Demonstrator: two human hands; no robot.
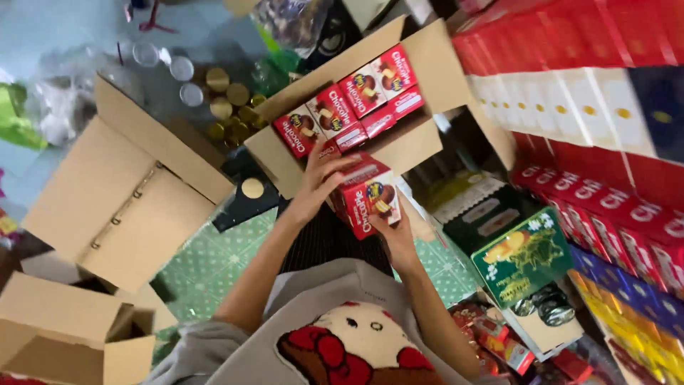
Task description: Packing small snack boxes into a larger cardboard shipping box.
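The person holds a stack of red snack boxes (367, 194) with both hands. The left hand (318, 184) wraps its fingers (340, 162) over the top and side of the stack. The right hand (394, 229) grips it from below. The stack sits just in front of an open cardboard box (420, 142), near its front edge. More red boxes (349, 100) stand in a row inside. An empty cardboard box (128, 192) lies open on the floor to the left. A green tin (524, 257) stands at the right.

glossy red cardboard box (367, 194); matt brown corrugated carton (417, 146); shiny gold metal lids (226, 107).
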